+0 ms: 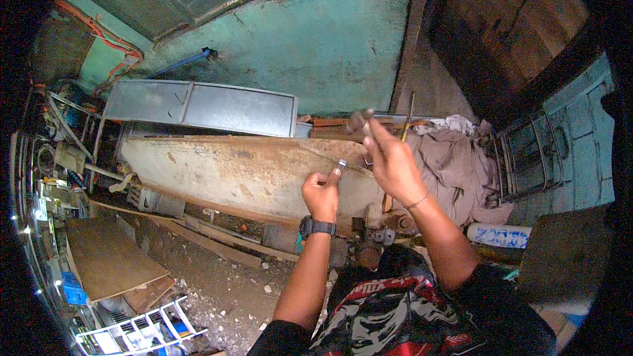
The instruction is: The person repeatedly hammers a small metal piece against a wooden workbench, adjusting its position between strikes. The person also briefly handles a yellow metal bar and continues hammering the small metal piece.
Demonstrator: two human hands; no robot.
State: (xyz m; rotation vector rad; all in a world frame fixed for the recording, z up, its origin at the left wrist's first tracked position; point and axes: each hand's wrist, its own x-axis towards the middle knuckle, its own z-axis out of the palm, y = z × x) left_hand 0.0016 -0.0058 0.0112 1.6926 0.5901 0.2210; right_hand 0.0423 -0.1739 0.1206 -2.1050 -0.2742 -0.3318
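Observation:
My left hand [322, 192], with a dark watch on its wrist, is closed in a pinch. A small silver metal piece [342, 165] stands up between its thumb and fingers; its exact kind is too small to make out. My right hand [390, 161] is raised just to the right, its fingers stretched and apart, the fingertips smeared by motion. Nothing shows in it. Both hands are over a long, stained, pale board [237, 166] with rusty-brown patches. A thin yellow strip [409, 115] sticks up behind my right hand, and I cannot tell what it belongs to.
A grey metal-framed panel [241, 109] leans by the green wall. Crumpled brownish cloth [455, 165] lies right, near a metal rack [534, 158] and a white cylinder [499, 235]. Brown plywood sheets [112, 257] and a white ladder-like frame [142, 331] lie at lower left. Rubble covers the floor.

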